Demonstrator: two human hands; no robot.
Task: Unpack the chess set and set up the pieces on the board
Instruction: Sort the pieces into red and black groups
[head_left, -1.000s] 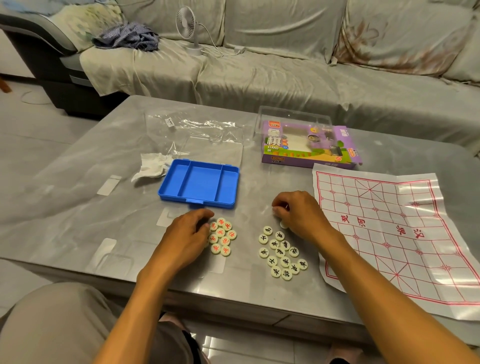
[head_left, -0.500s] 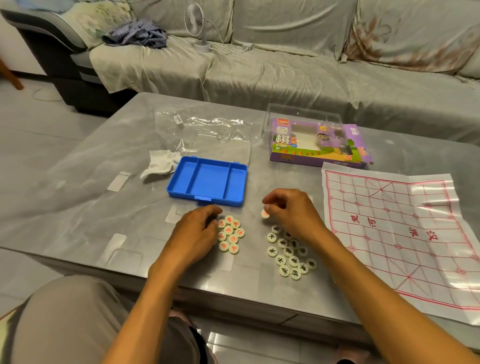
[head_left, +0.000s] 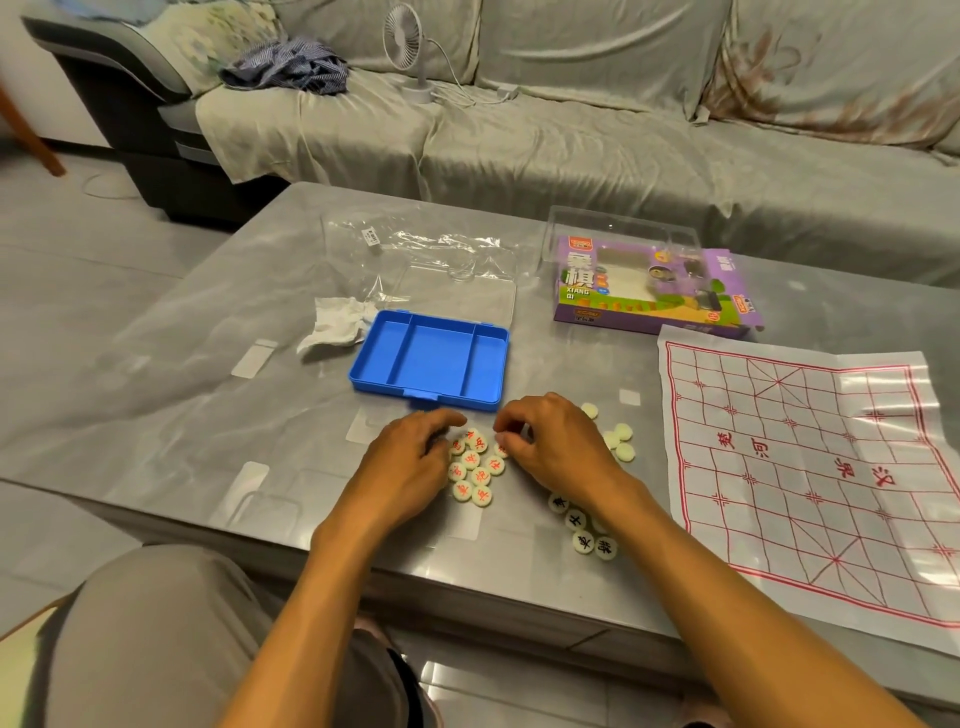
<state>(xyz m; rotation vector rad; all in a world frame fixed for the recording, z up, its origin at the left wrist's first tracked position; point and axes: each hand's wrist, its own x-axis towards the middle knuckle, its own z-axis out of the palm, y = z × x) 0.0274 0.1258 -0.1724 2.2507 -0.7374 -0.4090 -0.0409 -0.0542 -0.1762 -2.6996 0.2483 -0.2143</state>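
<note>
Since a second ago my right hand (head_left: 558, 449) has crossed leftward from the black-lettered pieces (head_left: 584, 530) to the cluster of red-lettered pieces (head_left: 474, 470), and it now meets my left hand (head_left: 410, 460) over that cluster near the front edge of the tabletop (head_left: 156, 415). My right fingers are curled with the fingertips (head_left: 506, 439) drawn together at the cluster's right side; I cannot tell whether they pinch a piece. My left hand lies at the cluster's left side with fingers bent, fingertips touching or just beside the nearest pieces; whether it grips one I cannot tell either. With the right hand moved, a few blank-faced pieces (head_left: 618, 439) show just behind it, face-down or unmarked. The black-lettered pieces sit by my right forearm, closer to the front edge, partly hidden by the arm. The blue tray (head_left: 431, 358) stands just behind both hands, its compartments bare. The paper board (head_left: 810, 467) lies flat toward the right edge, carrying no pieces. The purple box (head_left: 654, 291) rests behind the board, with a clear plastic lid (head_left: 457, 291) and crumpled wrapper (head_left: 415, 241) behind the tray, and a crumpled tissue (head_left: 337, 325) at the tray's left.
</note>
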